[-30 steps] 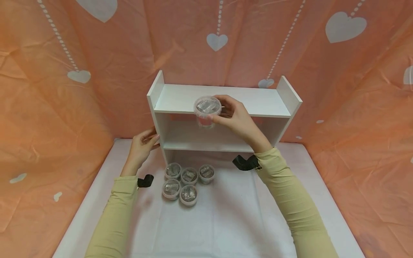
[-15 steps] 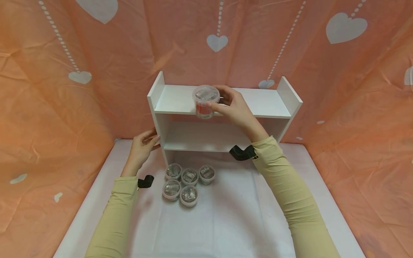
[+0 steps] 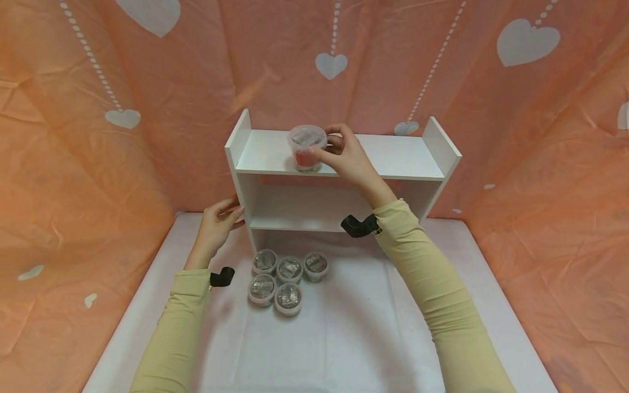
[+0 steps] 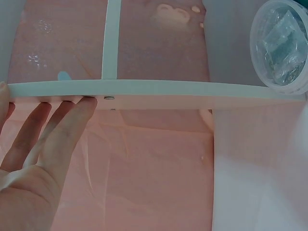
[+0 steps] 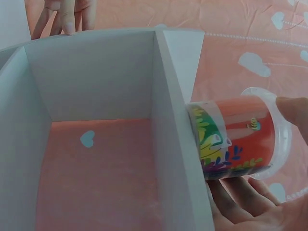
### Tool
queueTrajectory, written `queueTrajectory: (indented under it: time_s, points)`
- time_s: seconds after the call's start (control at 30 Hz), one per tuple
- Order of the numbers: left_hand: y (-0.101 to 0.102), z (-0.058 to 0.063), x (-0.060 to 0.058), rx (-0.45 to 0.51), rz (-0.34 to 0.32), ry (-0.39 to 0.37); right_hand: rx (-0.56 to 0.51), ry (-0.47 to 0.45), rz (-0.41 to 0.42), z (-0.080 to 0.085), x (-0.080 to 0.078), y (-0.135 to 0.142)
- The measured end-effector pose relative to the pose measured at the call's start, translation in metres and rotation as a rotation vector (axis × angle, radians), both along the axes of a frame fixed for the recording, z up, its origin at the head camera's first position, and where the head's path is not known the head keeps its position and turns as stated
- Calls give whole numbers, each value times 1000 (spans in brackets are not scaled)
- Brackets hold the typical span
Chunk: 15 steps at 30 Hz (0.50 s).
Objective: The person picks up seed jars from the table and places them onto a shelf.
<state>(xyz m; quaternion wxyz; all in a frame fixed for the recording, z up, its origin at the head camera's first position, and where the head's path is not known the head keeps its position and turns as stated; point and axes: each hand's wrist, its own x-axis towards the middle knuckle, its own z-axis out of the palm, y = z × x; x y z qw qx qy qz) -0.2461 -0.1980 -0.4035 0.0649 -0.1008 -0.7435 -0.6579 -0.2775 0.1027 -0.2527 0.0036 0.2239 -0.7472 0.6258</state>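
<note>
My right hand (image 3: 350,158) grips a lidded plastic tub (image 3: 306,159) from its right side, thumb in front and fingers behind. The tub stands upright at the top board of a white shelf unit (image 3: 339,225), left of the middle. In the right wrist view, the tub's printed label (image 5: 240,137) is red with green and yellow leaves, and its base is right at the board. My left hand (image 3: 216,226) rests on the unit's left side panel (image 4: 163,89), its fingers straight against the outer face and thumb by the front edge.
Several similar tubs (image 3: 289,298) with clear lids stand in a cluster on the white table (image 3: 354,338), before the unit's lower left. Orange cloth (image 3: 191,65) with white hearts hangs behind and on both sides. The unit has a lower shelf (image 3: 304,210).
My right hand has carried the tub up, back and slightly left, from in front of the unit to over its top board. The left hand has stayed at the side panel.
</note>
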Motion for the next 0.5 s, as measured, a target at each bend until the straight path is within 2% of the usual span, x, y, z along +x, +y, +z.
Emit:
queueTrajectory:
  time_s: [0.17, 0.27, 0.5]
  points:
    - [6, 16, 11, -5, -11, -1, 14, -29, -18, 0, -4, -3]
    - [8, 22, 16, -16, -14, -5, 22, -13, -27, 1, -6, -5]
    - [-1, 2, 2, 2, -24, 4, 51, 43, -43, 1, -13, -13]
